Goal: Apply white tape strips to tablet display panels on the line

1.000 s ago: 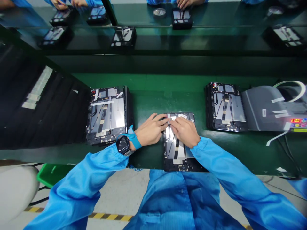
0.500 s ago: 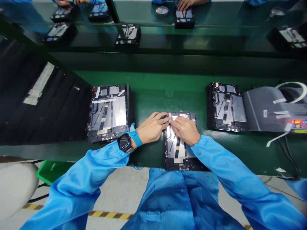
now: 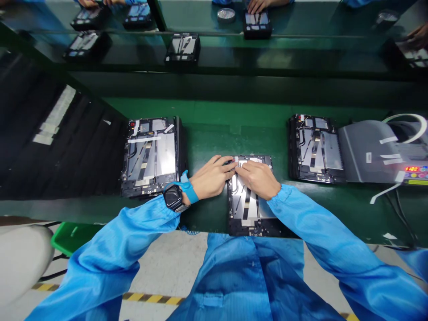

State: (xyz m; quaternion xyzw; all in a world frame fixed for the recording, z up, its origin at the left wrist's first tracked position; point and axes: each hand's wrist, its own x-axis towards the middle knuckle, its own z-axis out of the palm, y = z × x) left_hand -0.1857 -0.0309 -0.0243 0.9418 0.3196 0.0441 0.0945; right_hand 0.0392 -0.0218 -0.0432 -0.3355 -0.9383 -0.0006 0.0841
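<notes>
An opened tablet (image 3: 239, 207), its inner parts and flat cables exposed, lies at the front edge of the green bench. At its upper left corner rests my left hand (image 3: 212, 177), fingers stretched out and touching the frame. My right hand (image 3: 257, 178) is closed over the upper part, thumb and fingertips pinched close to the left fingertips. Whatever is in that pinch is hidden. A blue wrist strap (image 3: 190, 191) and a watch (image 3: 173, 197) are on my left wrist.
Stacks of similar opened tablets stand left (image 3: 152, 156) and right (image 3: 317, 149). A grey machine (image 3: 368, 151) with a lit display is at the right. Behind, a dark belt (image 3: 227, 58) carries more units; a co-worker's hand (image 3: 257, 5) touches one. A black panel (image 3: 73, 151) borders the left.
My right hand has shifted slightly left on the tablet, while my left hand stays put. Units on the belt behind have moved a little right. A co-worker's hand now shows at the far right.
</notes>
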